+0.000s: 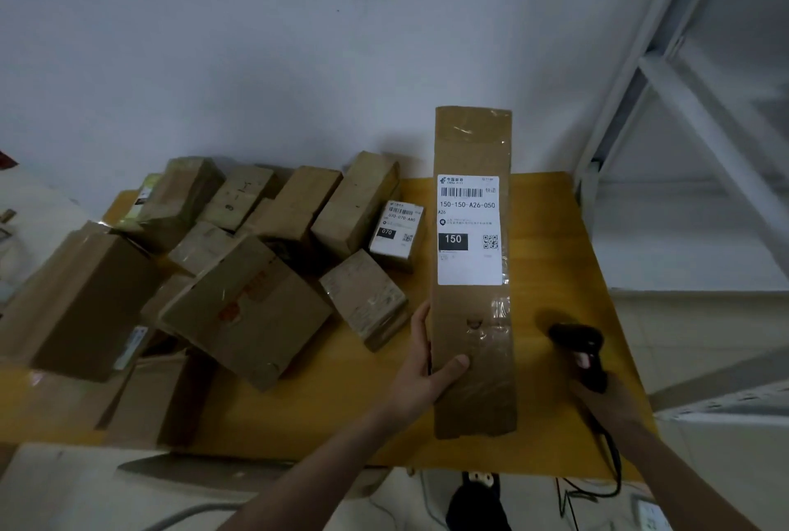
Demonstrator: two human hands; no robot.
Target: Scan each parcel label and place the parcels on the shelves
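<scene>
Yellow table (555, 257) is seen against a pale wall, with white shelving (666, 73) standing at the right. A long flat parcel (471, 317) is held upright over the table by the left hand (422, 372), which is curled round its lower left edge, thumb pressed on the front face and fingers hidden behind. Most of the parcel rises above the grip, and its white label (469, 229), marked 150, is turned toward the camera. A black scanner (582, 349) is gripped in the right hand (606, 398), just right of the parcel's lower part. Other cardboard boxes (239, 270) are piled on the table's left side.
</scene>
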